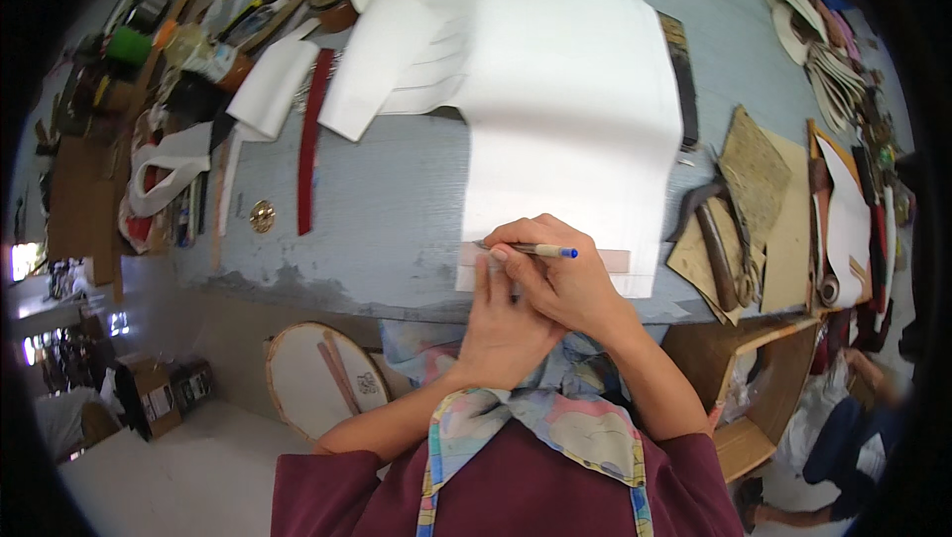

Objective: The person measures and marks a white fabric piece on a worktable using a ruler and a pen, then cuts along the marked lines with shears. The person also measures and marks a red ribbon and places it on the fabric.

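Note:
A large white sheet (575, 175) of leather-like material lies across the grey-blue table, its near end under my hands. On that end rests a pale pinkish strip (616, 260), partly covered by my hands. My left hand (504, 341) lies with outstretched fingers on the strip's left end. My right hand (567, 277) grips a pen (547, 250) with a blue end cap. The pen's tip meets the strip's upper edge near the left side of the sheet. My right wrist crosses close over my left hand.
Left on the table (397, 200) are a dark red strip (315, 140), a round gold-coloured piece (262, 217) and crowded tools. Scissors (747, 274) and tan pieces (788, 210) lie right. A wooden drawer (739, 443) stands out below the edge; a round stool (327, 378) is left.

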Motion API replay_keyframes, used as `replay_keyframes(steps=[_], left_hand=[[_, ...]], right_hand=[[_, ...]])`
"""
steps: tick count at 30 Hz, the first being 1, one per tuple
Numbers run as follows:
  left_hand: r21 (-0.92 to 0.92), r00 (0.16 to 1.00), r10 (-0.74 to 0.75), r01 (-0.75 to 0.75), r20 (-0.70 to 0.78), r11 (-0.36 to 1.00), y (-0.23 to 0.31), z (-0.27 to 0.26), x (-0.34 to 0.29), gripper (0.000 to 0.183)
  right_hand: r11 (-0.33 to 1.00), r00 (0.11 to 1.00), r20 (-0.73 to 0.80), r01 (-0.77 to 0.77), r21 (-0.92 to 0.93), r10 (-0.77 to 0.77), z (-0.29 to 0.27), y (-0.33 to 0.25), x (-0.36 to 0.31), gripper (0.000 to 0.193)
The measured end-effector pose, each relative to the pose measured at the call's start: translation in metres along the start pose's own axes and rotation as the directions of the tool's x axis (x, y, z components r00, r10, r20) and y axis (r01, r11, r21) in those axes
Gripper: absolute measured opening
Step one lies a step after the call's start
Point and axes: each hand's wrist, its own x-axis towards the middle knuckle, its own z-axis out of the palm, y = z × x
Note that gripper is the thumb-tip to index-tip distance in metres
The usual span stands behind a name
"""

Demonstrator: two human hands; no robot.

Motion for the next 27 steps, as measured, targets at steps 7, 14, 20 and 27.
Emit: replay_keyframes(steps=[7,14,20,27], left_hand=[[0.098,0.998,0.049,-0.052,0.036,0.994,0.001,-0.013,0.003,0.076],[0.114,0.991,0.119,-0.126,0.062,0.986,-0.001,-0.024,0.013,0.084],[0.119,0.973,0.151,-0.173,0.175,0.978,0.001,-0.029,0.021,0.097],[0.385,0.954,0.167,-0.255,0.248,0.887,0.015,-0.020,0.030,0.085]], right_hand=[[0.971,0.977,-0.128,-0.190,-0.143,0.172,-0.068,0.009,-0.047,0.012],[0.921,0.916,-0.239,-0.361,-0.143,0.322,-0.106,0.020,-0.087,0.016],[0.956,0.927,-0.298,-0.270,-0.112,0.227,-0.101,0.027,-0.091,0.017],[0.933,0.935,-0.242,-0.308,-0.186,0.261,-0.106,0.024,-0.095,0.013]])
